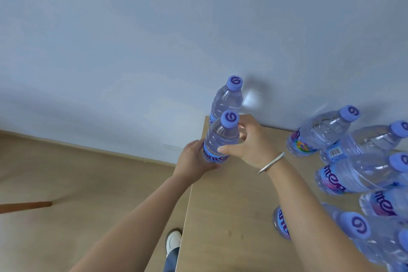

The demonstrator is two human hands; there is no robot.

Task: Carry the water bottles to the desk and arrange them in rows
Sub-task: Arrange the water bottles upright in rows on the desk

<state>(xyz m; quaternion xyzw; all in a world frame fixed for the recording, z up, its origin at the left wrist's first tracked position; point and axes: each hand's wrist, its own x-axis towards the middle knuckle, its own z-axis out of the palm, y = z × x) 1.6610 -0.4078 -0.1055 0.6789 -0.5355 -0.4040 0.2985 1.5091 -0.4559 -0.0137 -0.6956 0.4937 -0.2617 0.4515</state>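
A clear water bottle (pixel 218 139) with a purple cap stands at the desk's (pixel 227 210) far left corner. My left hand (pixel 194 159) grips its labelled lower body from the left. My right hand (pixel 249 141) curls round its right side, thumb on the front. Right behind it, against the wall, stands a second bottle (pixel 227 99), upright and untouched. Several more capped bottles (pixel 320 134) stand grouped on the desk's right side, running down to the frame's right edge.
The wooden desk has bare surface between the held bottle and the group on the right. Its left edge (pixel 187 203) drops to a wood floor (pixel 77 183). My white shoe (pixel 173 242) shows beside the desk. A brown stick (pixel 26 205) lies on the floor at left.
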